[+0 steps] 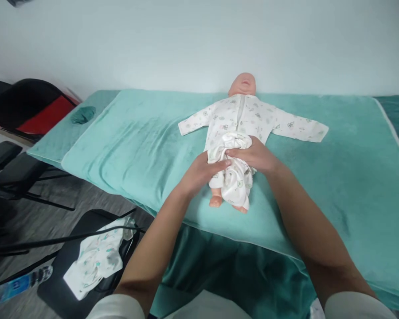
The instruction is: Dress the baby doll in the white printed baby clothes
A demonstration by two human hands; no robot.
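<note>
A baby doll lies on its back on the green-covered bed, head toward the wall. It wears a white printed top with both sleeves spread out sideways. Bunched white printed baby trousers cover its legs, with the feet showing at the near end. My left hand grips the bunched cloth from the left, thumb on top. From the right, my right hand grips the same cloth near the doll's waist, its thumb pointing inward. The fingers under the cloth are partly hidden.
The bed runs along a white wall, with a face hole at its left end. On a black chair at lower left lie folded white printed cloths and a plastic water bottle. More chairs stand farther left.
</note>
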